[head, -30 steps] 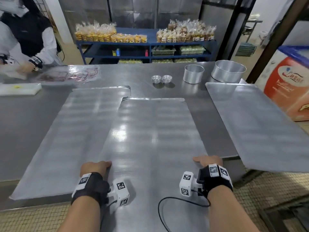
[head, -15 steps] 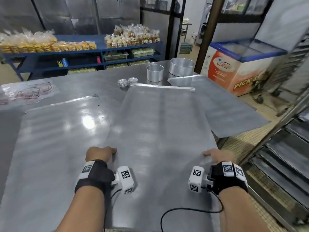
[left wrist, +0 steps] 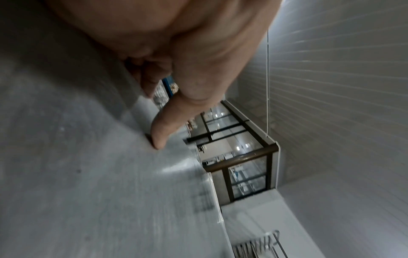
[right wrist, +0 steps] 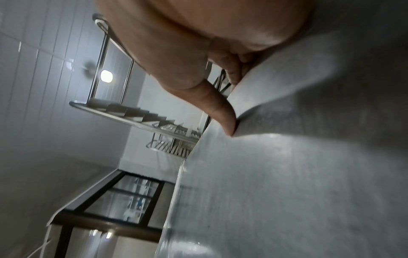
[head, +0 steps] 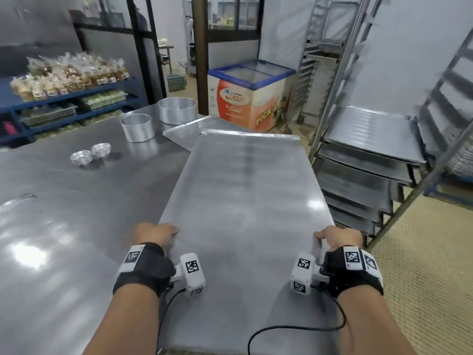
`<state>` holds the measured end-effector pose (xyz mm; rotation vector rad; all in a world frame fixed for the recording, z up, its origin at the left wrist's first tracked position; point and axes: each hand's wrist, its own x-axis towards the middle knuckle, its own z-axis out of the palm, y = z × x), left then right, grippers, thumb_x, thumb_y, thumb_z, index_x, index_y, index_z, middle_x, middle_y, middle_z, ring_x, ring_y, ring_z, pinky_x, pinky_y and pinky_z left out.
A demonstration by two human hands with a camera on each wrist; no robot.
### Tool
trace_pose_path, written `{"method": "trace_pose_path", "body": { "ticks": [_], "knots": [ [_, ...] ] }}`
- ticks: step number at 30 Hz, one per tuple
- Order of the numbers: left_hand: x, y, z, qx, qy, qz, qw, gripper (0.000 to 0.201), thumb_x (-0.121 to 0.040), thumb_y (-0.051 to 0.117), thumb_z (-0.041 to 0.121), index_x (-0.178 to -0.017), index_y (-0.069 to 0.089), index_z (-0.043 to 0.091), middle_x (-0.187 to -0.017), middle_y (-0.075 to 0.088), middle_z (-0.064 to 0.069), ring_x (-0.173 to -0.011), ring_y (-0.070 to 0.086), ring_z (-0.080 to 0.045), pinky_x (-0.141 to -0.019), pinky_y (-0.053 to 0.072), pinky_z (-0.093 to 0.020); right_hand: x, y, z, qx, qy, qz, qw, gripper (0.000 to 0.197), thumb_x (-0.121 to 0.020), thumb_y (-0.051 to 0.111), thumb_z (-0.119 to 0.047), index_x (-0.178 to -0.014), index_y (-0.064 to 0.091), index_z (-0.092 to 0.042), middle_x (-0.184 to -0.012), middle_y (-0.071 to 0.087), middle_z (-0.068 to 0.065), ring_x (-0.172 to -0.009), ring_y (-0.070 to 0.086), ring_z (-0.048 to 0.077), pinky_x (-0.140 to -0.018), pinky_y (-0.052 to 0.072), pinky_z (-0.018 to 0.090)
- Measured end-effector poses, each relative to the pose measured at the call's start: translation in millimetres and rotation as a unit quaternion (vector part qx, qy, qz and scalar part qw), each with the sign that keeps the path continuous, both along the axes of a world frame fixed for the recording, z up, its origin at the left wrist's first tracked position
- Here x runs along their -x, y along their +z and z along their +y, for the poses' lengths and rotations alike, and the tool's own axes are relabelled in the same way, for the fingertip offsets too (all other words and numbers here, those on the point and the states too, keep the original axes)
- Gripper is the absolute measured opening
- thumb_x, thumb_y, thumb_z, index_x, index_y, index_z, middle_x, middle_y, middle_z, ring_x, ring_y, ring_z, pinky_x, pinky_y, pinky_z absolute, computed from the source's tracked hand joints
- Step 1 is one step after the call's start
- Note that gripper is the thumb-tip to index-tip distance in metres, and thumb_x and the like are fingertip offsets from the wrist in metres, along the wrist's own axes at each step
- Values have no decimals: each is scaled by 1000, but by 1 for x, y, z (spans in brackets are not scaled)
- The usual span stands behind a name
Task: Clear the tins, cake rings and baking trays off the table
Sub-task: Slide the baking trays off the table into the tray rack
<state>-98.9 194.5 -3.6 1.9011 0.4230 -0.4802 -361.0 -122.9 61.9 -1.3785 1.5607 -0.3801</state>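
I hold a large flat baking tray (head: 243, 201) by its near end, lifted above the steel table (head: 115, 180) and pointing at the rack on the right. My left hand (head: 153, 233) grips its left edge, thumb (left wrist: 159, 137) on top and fingers curled under. My right hand (head: 337, 235) grips the right edge the same way, thumb (right wrist: 227, 120) on top. A second tray (head: 202, 125) lies on the table, partly hidden behind the held one. Two cake rings (head: 139, 127) (head: 177, 110) and two small tins (head: 81, 158) (head: 101, 149) stand farther back.
A metal rack (head: 371, 155) with several trays stacked in it stands close on the right. A chest freezer (head: 250, 93) is behind the table's far corner. Blue shelves (head: 76, 98) with bagged goods are at the back left. Another tray (head: 38, 252) lies flat at the left.
The tray has come up off the table and swung to the right, toward the rack, and my view has turned with it. Both hands keep the same hold on its edges.
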Motion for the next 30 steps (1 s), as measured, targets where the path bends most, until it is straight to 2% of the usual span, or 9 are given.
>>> {"method": "trace_pose_path", "body": {
  "ticks": [9,12,15,17,20,22,24,28,30],
  "knots": [
    [48,58,-114,4,-123,-25,992,32,-63,89,9,-73,60,0,-82,70,-18,-79,71,-36,-79,58,-61,85,21,-32,22,-112,-11,993,14,-87,70,0,-84,57,4,-65,52,6,-54,45,20,-37,37,25],
    [56,61,-152,13,-148,-38,988,29,-66,88,8,-73,61,-2,-82,72,-18,-76,70,-33,-80,60,-54,106,23,-51,32,-124,-19,992,21,-86,71,-4,-102,65,8,-90,67,19,-79,63,34,-59,49,28],
    [66,64,-190,24,-176,-49,983,31,-59,88,8,-72,63,-4,-73,71,-16,-66,67,-29,-76,59,-47,126,26,-70,27,-165,-28,986,25,-87,71,-4,-107,64,9,-87,64,17,-70,59,30,-49,42,24],
    [74,68,-217,34,-185,-52,981,29,-60,87,5,-69,60,-3,-68,67,-13,-66,66,-29,-74,59,-47,134,25,-86,30,-175,-43,983,28,-86,70,-5,-110,66,8,-101,68,23,-87,66,36,-60,45,20],
    [80,70,-258,40,-195,-65,978,24,-66,85,1,-68,61,-1,-70,68,-14,-73,70,-33,-78,61,-50,140,23,-113,28,-202,-62,977,37,-81,73,-9,-113,66,8,-115,68,24,-102,68,36,-72,52,34],
    [81,68,-286,45,-202,-81,975,21,-64,85,1,-69,64,0,-69,68,-14,-71,69,-30,-77,61,-47,147,25,-138,18,-228,-78,970,28,-81,72,-2,-106,66,8,-95,70,19,-74,64,29,-50,51,21],
    [83,67,-313,53,-208,-78,974,21,-64,84,1,-66,63,2,-68,67,-13,-70,68,-28,-76,60,-44,154,28,-164,1,-262,-78,962,14,-84,68,7,-96,62,10,-70,60,8,-56,50,18,-29,35,16],
    [75,54,-364,59,-217,-70,972,39,-48,90,15,-73,64,2,-76,70,-18,-75,72,-37,-76,62,-52,158,24,-209,-7,-287,-85,954,17,-81,73,7,-75,57,9,-68,58,10,-55,48,19,-62,45,31],
    [60,32,-391,59,-227,-57,970,57,-30,88,24,-79,68,2,-76,73,-18,-70,73,-39,-72,62,-57,160,18,-230,-10,-283,-84,956,21,-79,74,7,-71,54,6,-67,57,11,-57,51,20,-59,44,30]
  ]
}}
